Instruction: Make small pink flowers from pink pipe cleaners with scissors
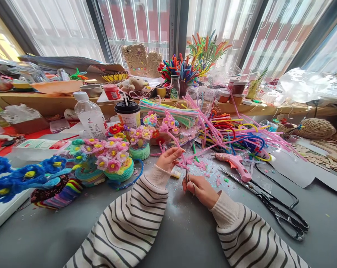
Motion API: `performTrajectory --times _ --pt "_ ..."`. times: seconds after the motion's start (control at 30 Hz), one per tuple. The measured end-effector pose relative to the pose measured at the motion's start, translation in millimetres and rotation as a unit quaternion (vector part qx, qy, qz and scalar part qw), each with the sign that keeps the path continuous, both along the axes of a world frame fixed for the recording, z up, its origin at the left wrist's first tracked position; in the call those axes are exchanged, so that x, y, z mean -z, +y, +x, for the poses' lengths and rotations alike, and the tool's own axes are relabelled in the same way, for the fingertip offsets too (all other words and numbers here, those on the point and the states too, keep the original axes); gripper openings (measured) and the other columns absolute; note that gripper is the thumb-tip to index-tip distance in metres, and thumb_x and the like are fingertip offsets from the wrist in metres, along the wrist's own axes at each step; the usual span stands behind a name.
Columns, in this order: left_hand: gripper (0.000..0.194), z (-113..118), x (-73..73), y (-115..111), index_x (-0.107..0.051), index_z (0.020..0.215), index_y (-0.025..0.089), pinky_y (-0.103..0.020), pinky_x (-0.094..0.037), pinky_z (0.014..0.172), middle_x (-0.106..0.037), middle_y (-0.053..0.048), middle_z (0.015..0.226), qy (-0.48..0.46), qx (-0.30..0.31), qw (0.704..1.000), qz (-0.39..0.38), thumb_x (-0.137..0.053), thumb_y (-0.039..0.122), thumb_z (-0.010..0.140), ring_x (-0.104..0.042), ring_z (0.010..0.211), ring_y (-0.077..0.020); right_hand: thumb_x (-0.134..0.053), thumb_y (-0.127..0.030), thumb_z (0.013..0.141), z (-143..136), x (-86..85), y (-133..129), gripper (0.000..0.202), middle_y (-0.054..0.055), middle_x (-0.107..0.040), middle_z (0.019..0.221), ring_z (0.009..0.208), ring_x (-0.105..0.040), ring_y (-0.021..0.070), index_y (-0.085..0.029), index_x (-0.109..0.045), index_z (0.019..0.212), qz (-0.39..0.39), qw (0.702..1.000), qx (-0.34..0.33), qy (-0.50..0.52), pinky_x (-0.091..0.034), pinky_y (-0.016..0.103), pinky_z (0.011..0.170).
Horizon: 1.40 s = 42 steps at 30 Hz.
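Observation:
My left hand (168, 159) pinches a pink pipe cleaner (173, 139) between thumb and fingertips, one end bending up and away. Just below and to the right, my right hand (203, 190) is closed around small scissors (187, 172), their blades pointing up at the pipe cleaner near my left fingertips. Whether the blades are together is too small to tell. Pink fluff clippings (202, 165) lie scattered on the grey table behind the hands. Pink pipe-cleaner flowers (114, 153) stand in a wrapped turquoise pot to the left.
On the right lie a pink glue gun (235, 163) and large black-handled scissors (280, 212). Loose pipe cleaners (227, 130) pile up behind. A lidded cup (128, 116) and a plastic bottle (90, 117) stand back left; blue flowers (29, 175) are at far left.

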<state>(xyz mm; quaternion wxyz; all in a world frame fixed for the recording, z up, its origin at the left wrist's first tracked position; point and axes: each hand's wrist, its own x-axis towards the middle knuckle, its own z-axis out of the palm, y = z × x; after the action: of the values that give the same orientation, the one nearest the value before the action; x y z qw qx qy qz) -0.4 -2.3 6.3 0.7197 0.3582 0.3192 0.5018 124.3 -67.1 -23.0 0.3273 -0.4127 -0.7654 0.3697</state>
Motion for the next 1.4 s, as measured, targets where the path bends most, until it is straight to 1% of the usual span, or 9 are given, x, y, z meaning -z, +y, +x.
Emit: performTrajectory --times 0.17,0.3,0.4,0.53,0.67,0.83,1.1,1.23,1.4 --pt "0.023 0.1 1.1 -0.1 -0.063 0.058 0.016 -0.012 -0.032 0.043 -0.057 0.002 0.065 0.018 0.008 1.000 0.013 -0.070 0.028 0.040 -0.044 0.054 -0.0026 -0.018 -0.064 0.070 0.8 0.0 -0.3 0.057 -0.002 -0.037 0.050 0.046 -0.035 0.0090 -0.015 -0.044 0.056 0.007 1.000 -0.020 0.003 -0.028 0.021 0.045" --pt "0.021 1.8 1.0 -1.6 -0.063 0.057 0.015 -0.013 -0.031 0.042 -0.057 0.002 0.061 0.042 0.020 0.999 0.025 -0.069 0.028 0.041 -0.042 0.051 -0.0023 -0.019 -0.061 0.072 1.7 2.7 -0.1 0.056 -0.001 -0.040 0.051 0.048 -0.037 0.0091 -0.014 -0.044 0.055 0.018 1.000 -0.018 0.016 -0.029 0.021 0.046" --pt "0.020 2.9 0.8 -2.8 -0.063 0.057 0.015 -0.013 -0.030 0.042 -0.057 0.002 0.060 0.046 0.010 0.999 0.021 -0.069 0.026 0.041 -0.041 0.049 -0.0014 -0.022 -0.059 0.073 1.6 2.7 0.6 0.054 0.000 -0.043 0.050 0.047 -0.038 0.0091 -0.014 -0.045 0.053 0.022 1.000 0.008 0.006 -0.029 0.020 0.046" --pt "0.020 3.4 1.2 -2.7 -0.062 0.056 0.016 -0.013 -0.031 0.042 -0.058 0.002 0.063 0.029 -0.007 0.999 0.014 -0.070 0.026 0.040 -0.043 0.050 -0.0018 -0.027 -0.053 0.075 1.4 -0.2 1.0 0.050 -0.002 -0.041 0.044 0.043 -0.036 0.0076 -0.014 -0.044 0.047 0.043 0.997 0.054 -0.019 -0.027 0.019 0.044" --pt "0.022 2.8 2.8 0.1 -0.062 0.057 0.016 -0.012 -0.031 0.042 -0.056 0.003 0.062 0.018 -0.008 1.000 0.021 -0.070 0.028 0.040 -0.042 0.050 -0.0014 -0.033 -0.048 0.075 1.3 0.0 -0.2 0.046 -0.003 -0.040 0.041 0.040 -0.035 0.0066 -0.015 -0.044 0.045 0.057 0.995 0.078 -0.033 -0.027 0.018 0.043" --pt "0.023 1.9 2.2 -0.5 -0.062 0.057 0.015 -0.012 -0.030 0.041 -0.052 0.003 0.057 0.016 -0.013 0.999 0.027 -0.070 0.029 0.040 -0.042 0.051 -0.0021 -0.037 -0.040 0.075 1.0 2.4 -0.5 0.041 -0.003 -0.040 0.040 0.039 -0.034 0.0061 -0.015 -0.041 0.044 0.068 0.992 0.095 -0.040 -0.026 0.018 0.043" --pt "0.020 -1.2 4.0 0.0 -0.061 0.060 0.015 -0.013 -0.033 0.043 -0.053 0.002 0.064 -0.013 -0.033 0.999 0.030 -0.066 0.030 0.048 -0.044 0.055 -0.0033 -0.042 -0.035 0.072 0.4 1.4 1.2 0.036 -0.005 -0.034 0.040 0.039 -0.030 0.0062 -0.016 -0.033 0.043 0.046 0.994 0.094 -0.032 -0.025 0.018 0.042" --pt "0.018 -1.4 5.9 2.7 -0.060 0.058 0.015 -0.014 -0.032 0.043 -0.053 0.003 0.061 -0.005 -0.047 0.998 0.032 -0.066 0.028 0.048 -0.043 0.052 -0.0027 -0.041 -0.039 0.072 -0.1 5.2 1.9 0.037 -0.004 -0.034 0.042 0.041 -0.030 0.0065 -0.016 -0.032 0.045 0.015 0.996 0.079 -0.026 -0.025 0.018 0.042" --pt "0.019 0.7 2.6 -0.5 -0.059 0.054 0.014 -0.014 -0.030 0.043 -0.053 0.003 0.057 0.026 -0.044 0.998 0.045 -0.067 0.028 0.045 -0.041 0.050 -0.0022 -0.027 -0.058 0.071 0.3 3.1 -0.2 0.048 -0.003 -0.035 0.048 0.045 -0.030 0.0076 -0.015 -0.040 0.053 -0.017 1.000 0.004 -0.002 -0.027 0.019 0.043"
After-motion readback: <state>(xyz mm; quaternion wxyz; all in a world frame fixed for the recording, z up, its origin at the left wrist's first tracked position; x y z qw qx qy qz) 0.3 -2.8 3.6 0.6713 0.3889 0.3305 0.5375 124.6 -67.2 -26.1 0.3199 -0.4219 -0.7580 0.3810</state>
